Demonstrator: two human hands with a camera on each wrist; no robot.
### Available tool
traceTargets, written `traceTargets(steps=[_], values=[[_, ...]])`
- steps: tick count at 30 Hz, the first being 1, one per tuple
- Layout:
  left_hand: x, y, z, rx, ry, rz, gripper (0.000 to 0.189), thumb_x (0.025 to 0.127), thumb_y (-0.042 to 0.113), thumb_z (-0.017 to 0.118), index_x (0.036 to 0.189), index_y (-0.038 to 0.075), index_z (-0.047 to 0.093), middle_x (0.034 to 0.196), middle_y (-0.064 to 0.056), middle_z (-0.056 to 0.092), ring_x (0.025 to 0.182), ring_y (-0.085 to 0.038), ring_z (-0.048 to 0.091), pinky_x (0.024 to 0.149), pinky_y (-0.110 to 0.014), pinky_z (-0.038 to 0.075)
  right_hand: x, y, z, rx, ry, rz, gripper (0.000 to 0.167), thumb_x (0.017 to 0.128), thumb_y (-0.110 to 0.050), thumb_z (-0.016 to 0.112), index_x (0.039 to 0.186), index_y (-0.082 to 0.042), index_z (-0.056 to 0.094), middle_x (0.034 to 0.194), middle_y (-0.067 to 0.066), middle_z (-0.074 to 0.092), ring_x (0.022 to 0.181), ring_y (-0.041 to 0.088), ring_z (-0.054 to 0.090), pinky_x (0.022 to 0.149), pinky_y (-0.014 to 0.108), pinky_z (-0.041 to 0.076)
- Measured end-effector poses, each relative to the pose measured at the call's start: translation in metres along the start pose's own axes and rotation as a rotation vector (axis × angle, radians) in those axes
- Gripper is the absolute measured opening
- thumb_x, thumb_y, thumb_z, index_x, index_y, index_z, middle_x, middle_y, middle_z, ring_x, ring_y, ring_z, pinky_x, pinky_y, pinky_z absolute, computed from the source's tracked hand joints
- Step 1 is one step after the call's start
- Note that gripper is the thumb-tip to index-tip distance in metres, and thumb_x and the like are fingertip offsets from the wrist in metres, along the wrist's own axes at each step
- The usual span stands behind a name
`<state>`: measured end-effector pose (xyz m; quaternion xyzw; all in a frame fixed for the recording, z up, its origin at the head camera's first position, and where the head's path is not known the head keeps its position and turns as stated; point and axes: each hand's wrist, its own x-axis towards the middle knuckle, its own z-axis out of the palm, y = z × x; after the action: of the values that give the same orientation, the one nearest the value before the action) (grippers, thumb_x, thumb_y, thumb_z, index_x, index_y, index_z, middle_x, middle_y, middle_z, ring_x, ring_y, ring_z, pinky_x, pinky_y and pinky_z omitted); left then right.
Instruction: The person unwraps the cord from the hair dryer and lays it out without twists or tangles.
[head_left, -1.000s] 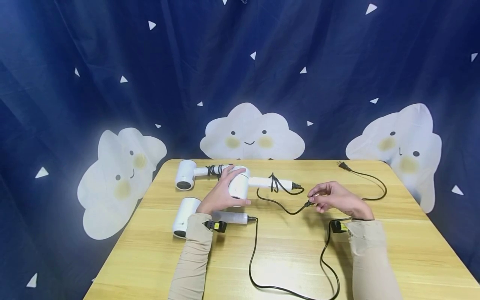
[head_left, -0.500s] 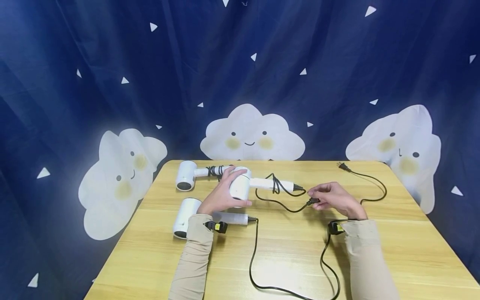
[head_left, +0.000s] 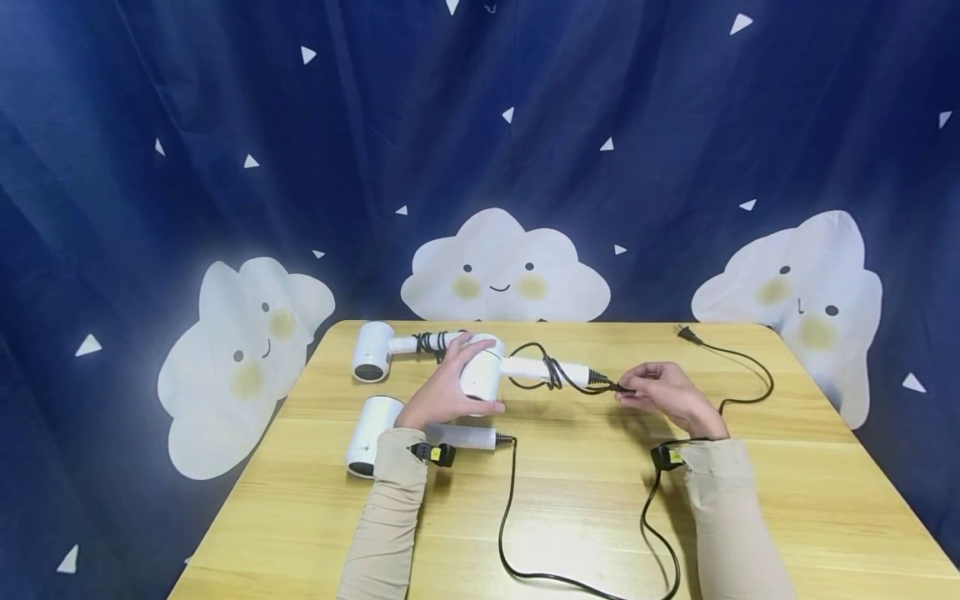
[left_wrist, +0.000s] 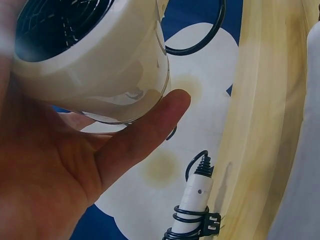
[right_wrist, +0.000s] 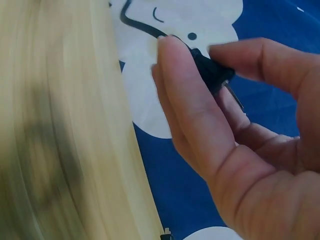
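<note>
In the head view my left hand [head_left: 446,387] grips the round barrel of a white hair dryer [head_left: 482,373], its handle pointing right. The left wrist view has the barrel [left_wrist: 115,80] close up, with fingers around it and the dark grille at top left. A black cord [head_left: 553,372] loops loosely around that handle. My right hand [head_left: 667,392] is just beyond the handle's end, pinching the cord's black plug [right_wrist: 215,72] between thumb and fingers; a metal prong shows in the right wrist view. Part of the plug is hidden by the fingers.
At the back left lies a second white hair dryer [head_left: 372,350], cord wound around its handle. A third hair dryer [head_left: 372,435] lies nearer, partly behind my left wrist. Its black cord [head_left: 513,500] trails over the wooden table [head_left: 585,492]. Another plug [head_left: 687,333] lies back right.
My right hand has shifted slightly left and toward the back with the plug, up to the handle's end. The cord's sag below the handle has drawn up. My left hand stays put.
</note>
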<state>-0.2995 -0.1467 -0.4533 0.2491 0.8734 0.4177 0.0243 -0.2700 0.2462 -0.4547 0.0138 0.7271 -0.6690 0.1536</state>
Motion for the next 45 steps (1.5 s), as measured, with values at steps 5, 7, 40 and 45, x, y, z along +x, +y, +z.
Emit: traceTargets(steps=[5,7,40,45], values=[[0.0,-0.002,0.001,-0.011,-0.002,-0.003,0.103,0.065,0.05,0.095,0.152,0.049,0.041,0.172,-0.001,0.012,0.142,-0.04,0.045,0.101,-0.056,0.05,-0.001,-0.005,0.001,0.125,0.042,-0.071,0.03,0.101,0.001,0.058,0.122,0.021,0.049,0.097,0.008,0.069,0.087,0.012,0.076,0.089,0.026,0.06],[0.001,-0.002,0.001,-0.009,-0.003,0.0,0.103,0.065,0.05,0.095,0.152,0.049,0.041,0.172,-0.001,0.013,0.143,-0.04,0.044,0.101,-0.057,0.05,-0.002,-0.006,0.001,0.193,0.052,-0.117,0.025,0.1,0.003,0.06,0.118,0.019,0.052,0.097,0.009,0.069,0.088,0.013,0.077,0.089,0.025,0.06],[0.0,0.001,0.002,-0.006,-0.015,-0.009,0.101,0.066,0.049,0.095,0.152,0.045,0.043,0.172,-0.003,0.012,0.142,-0.042,0.045,0.1,-0.059,0.05,-0.025,-0.044,0.027,0.695,-0.083,-0.694,0.028,0.095,0.025,0.048,0.107,0.008,0.066,0.117,0.02,0.074,0.098,0.028,0.078,0.094,0.037,0.058],[0.0,0.001,0.001,-0.009,-0.01,-0.009,0.102,0.065,0.048,0.095,0.152,0.046,0.043,0.172,-0.002,0.011,0.142,-0.042,0.045,0.1,-0.059,0.05,-0.032,-0.05,0.03,0.646,-0.148,-0.722,0.032,0.094,0.028,0.044,0.106,0.007,0.065,0.12,0.02,0.072,0.095,0.028,0.079,0.09,0.035,0.06]])
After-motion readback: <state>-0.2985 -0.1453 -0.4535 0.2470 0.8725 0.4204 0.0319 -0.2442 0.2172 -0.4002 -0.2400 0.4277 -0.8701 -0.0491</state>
